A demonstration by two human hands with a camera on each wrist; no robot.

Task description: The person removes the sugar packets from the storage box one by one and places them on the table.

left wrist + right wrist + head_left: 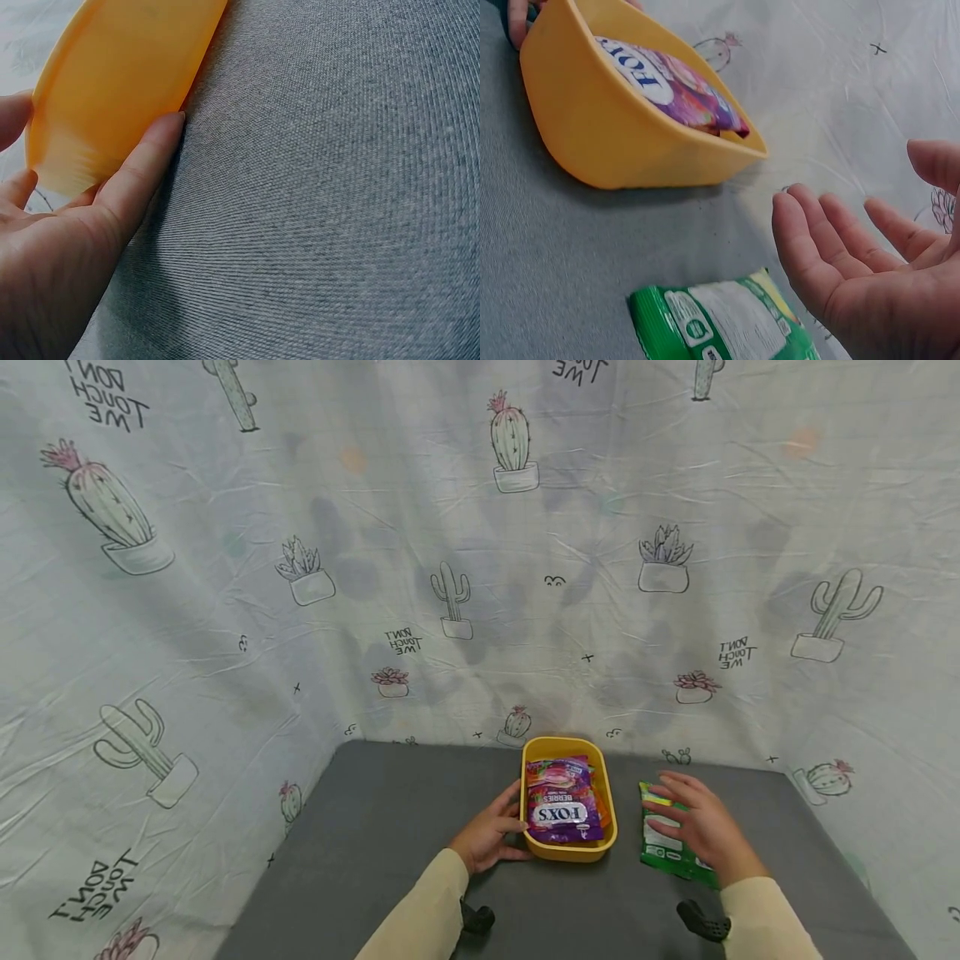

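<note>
A yellow plastic container [567, 853] stands on the grey table. In it lies a purple FOX'S Berries candy packet [562, 793], with a strip of orange wrapping showing beside it. My left hand [487, 835] touches the container's left side, its fingers spread along the wall and rim in the left wrist view [82, 240]. To the right, a green packet [663, 852] lies flat on the table. My right hand [701, 827] is over that packet in the head view, fingers extended and nothing held. The right wrist view shows this hand [885, 277] apart from the green packet [727, 319].
The dark grey table [375, 827] meets a pale curtain [450, 527] printed with cacti, at the back and both sides. Each wrist wears a black strap piece, the left one [477, 918] and the right one [702, 922].
</note>
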